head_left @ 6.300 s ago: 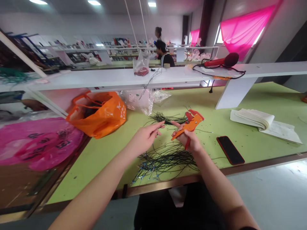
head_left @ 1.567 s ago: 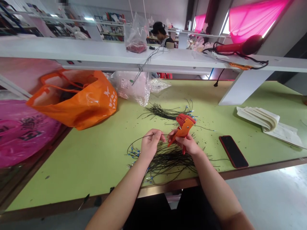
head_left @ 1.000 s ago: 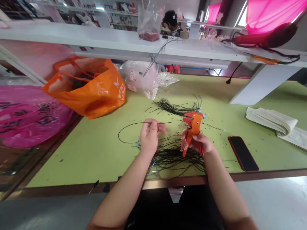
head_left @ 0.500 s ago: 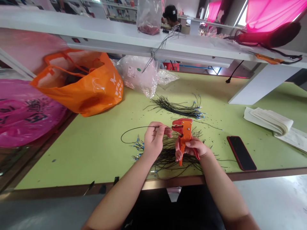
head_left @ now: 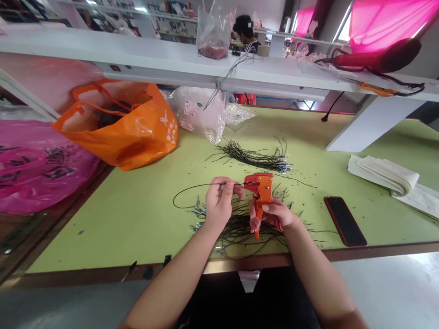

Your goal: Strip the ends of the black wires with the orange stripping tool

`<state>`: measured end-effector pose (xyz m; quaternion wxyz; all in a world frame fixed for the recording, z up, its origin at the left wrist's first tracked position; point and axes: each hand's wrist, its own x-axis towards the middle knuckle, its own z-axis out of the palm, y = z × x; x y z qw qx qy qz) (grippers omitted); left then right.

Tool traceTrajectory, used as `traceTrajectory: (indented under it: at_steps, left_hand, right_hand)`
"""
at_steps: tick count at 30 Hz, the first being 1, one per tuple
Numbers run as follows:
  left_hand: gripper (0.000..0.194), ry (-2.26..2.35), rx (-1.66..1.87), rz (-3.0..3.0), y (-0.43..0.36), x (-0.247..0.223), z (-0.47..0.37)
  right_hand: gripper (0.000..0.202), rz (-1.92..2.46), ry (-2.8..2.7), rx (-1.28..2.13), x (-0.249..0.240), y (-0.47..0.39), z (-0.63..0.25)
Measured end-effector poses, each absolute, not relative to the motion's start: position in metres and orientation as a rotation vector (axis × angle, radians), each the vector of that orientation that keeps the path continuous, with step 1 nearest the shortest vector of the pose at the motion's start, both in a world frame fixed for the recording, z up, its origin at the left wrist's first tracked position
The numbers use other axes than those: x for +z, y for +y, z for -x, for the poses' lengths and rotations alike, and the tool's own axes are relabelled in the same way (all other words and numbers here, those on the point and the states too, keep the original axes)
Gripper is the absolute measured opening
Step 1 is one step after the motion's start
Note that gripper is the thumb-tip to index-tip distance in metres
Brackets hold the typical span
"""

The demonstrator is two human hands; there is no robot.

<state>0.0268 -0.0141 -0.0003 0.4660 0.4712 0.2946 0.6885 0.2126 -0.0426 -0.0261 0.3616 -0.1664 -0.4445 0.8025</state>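
Observation:
My left hand (head_left: 220,201) pinches a thin black wire (head_left: 192,186). One end of the wire runs into the jaws of an orange and red wire stripper (head_left: 264,187); the rest bends back in a loop to the left. My right hand (head_left: 274,214) is wrapped round the stripper's handles, its jaws pointing left. Beneath both hands lies a bundle of black wires (head_left: 240,230), with blue and silver tips at its left end. Farther back rests a second bundle of black wires (head_left: 248,155), its blue tips to the right.
A phone (head_left: 345,221) and folded papers (head_left: 382,173) lie to the right. An orange bag (head_left: 137,132), a pink bag (head_left: 44,167) and a clear plastic bag (head_left: 202,109) stand left and behind. A white shelf (head_left: 154,57) spans the back; a person (head_left: 245,32) is beyond it.
The stripper's jaws look closed further on the wire, and its handles are squeezed closer together. My left hand stays nearly in place. The view has tilted slightly upward.

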Motion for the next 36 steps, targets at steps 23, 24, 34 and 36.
traceTrajectory:
  at_steps: [23,24,34,36]
  left_hand:
    - [0.038,0.931,1.67,-1.37,-0.011,0.002,-0.021]
    - [0.037,0.935,1.684,-1.39,-0.011,0.001,-0.021]
    - [0.036,1.02,1.7,-1.461,-0.01,-0.004,-0.018]
    - [0.037,1.007,1.688,-1.435,-0.008,-0.003,-0.018]
  right_hand:
    - [0.052,0.468,-1.214,1.935,-0.027,-0.045,-0.192]
    - [0.052,0.461,-1.205,1.93,-0.027,-0.046,-0.191]
    - [0.053,0.309,-1.03,1.971,-0.032,-0.051,-0.172]
    - [0.057,0.331,-0.995,1.987,-0.032,-0.051,-0.17]
